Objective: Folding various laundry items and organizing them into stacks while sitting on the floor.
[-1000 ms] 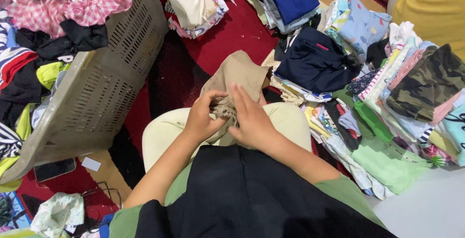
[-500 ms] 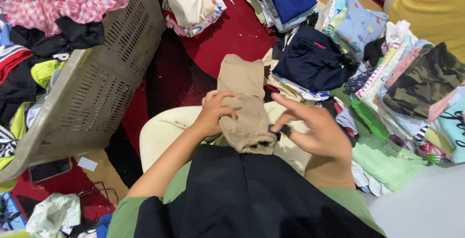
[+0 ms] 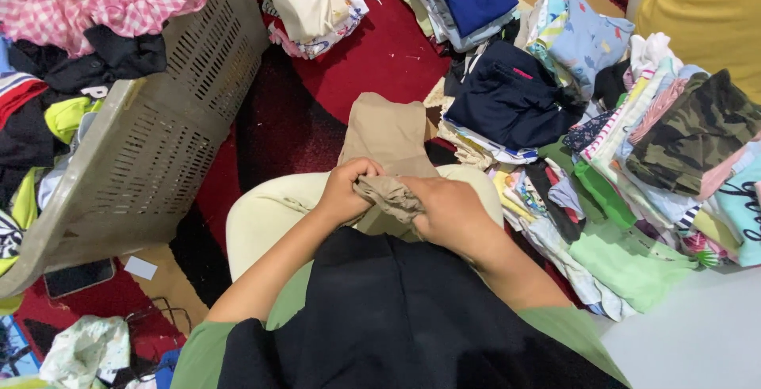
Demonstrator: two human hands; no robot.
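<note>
A tan garment (image 3: 390, 131) lies over my lap and stretches out onto the red rug. My left hand (image 3: 346, 192) and my right hand (image 3: 449, 213) both grip its bunched near end (image 3: 390, 193), knuckles close together, at the middle of the view. A black cloth (image 3: 388, 310) covers my lap below the hands, and cream-coloured legs (image 3: 269, 215) show under it.
A grey plastic laundry basket (image 3: 143, 143) full of mixed clothes leans at the left. Stacks of folded clothes (image 3: 634, 167) fill the right side, with a navy pile (image 3: 511, 96) beyond the tan garment. A phone (image 3: 78, 276) lies on the floor at lower left.
My right hand, which was open and off to the right half a second ago, has come back onto the bunched end of the tan garment beside my left hand.
</note>
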